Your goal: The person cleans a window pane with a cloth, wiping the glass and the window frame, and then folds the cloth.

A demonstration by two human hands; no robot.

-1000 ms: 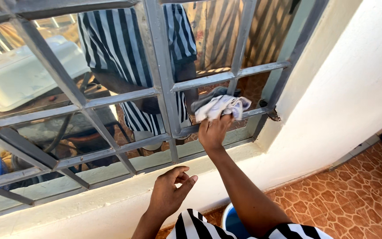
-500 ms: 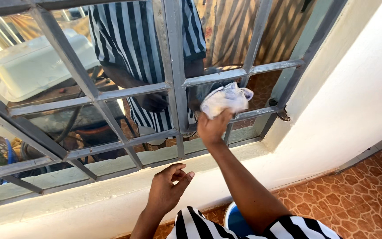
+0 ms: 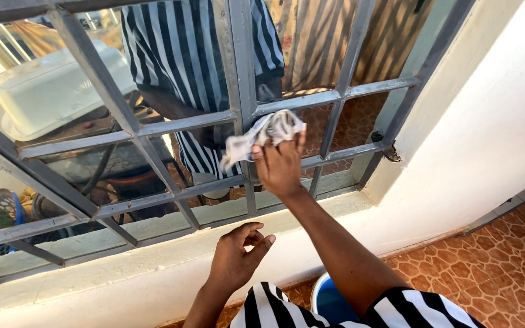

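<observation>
My right hand (image 3: 279,165) grips a crumpled white and grey cloth (image 3: 262,136) and presses it against the grey metal window frame (image 3: 241,73), at the crossing of the central upright bar and a horizontal bar. My left hand (image 3: 236,259) hovers lower down, in front of the white window sill (image 3: 153,255), fingers loosely curled and holding nothing. The glass panes reflect a person in a black and white striped shirt.
A white wall (image 3: 487,121) runs along the right side. Orange patterned floor tiles (image 3: 493,267) lie below it. A blue bucket (image 3: 329,302) stands by my legs. A small latch (image 3: 387,152) sticks out at the frame's lower right corner. The glass reflects a white tub (image 3: 50,85).
My right hand has slid the cloth leftward and slightly up, from the right pane to the central upright bar. My left hand has barely moved.
</observation>
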